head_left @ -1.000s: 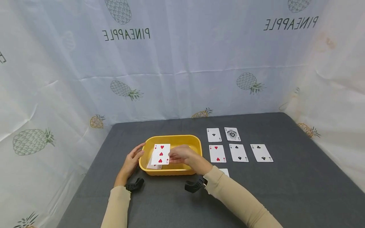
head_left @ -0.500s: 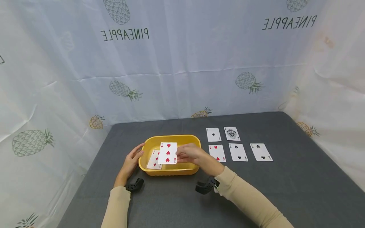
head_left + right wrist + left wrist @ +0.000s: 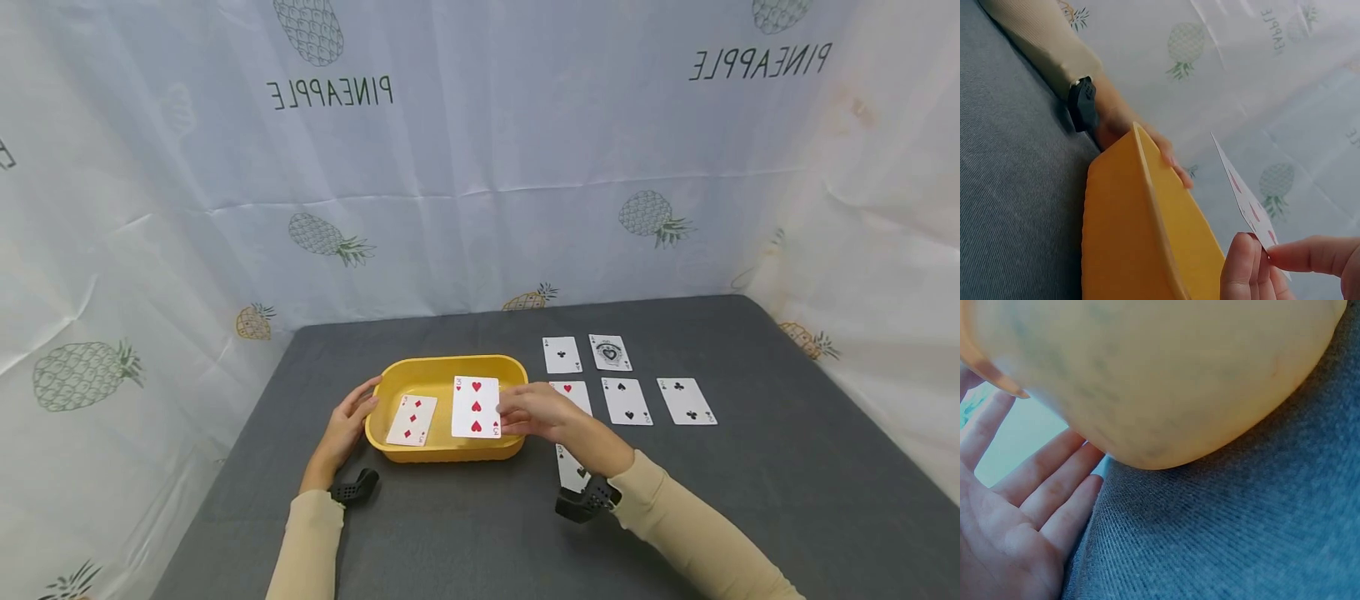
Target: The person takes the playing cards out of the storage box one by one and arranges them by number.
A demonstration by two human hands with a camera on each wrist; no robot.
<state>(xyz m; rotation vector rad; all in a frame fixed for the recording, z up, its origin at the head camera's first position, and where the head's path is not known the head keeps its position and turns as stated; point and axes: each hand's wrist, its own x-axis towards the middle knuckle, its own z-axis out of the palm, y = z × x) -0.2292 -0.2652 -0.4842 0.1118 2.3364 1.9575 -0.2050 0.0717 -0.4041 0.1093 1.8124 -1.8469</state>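
My right hand (image 3: 542,414) pinches the three of hearts (image 3: 476,407) by its right edge, thumb on top and fingers beneath. In the head view the card overlaps the right half of a yellow plastic bin (image 3: 450,455); the right wrist view shows the card (image 3: 1244,197) raised beyond the bin's rim (image 3: 1150,187). On the bin's floor at the left lies the three of diamonds (image 3: 412,420), face up. My left hand (image 3: 343,427) rests against the bin's left end, fingers straight along its outside wall, as the left wrist view shows of the hand (image 3: 1029,512).
Right of the bin lie face-up cards: ace of clubs (image 3: 562,355), ace of spades (image 3: 611,353), two of hearts (image 3: 574,393), two of spades (image 3: 627,402) and two of clubs (image 3: 687,402). Another spade card (image 3: 572,469) is partly under the right forearm. A printed curtain (image 3: 480,167) stands behind the grey table.
My right hand has carried the three of hearts rightward across the bin, uncovering the three of diamonds. A spade card near the right forearm has come into fuller view. The left hand has stayed put.
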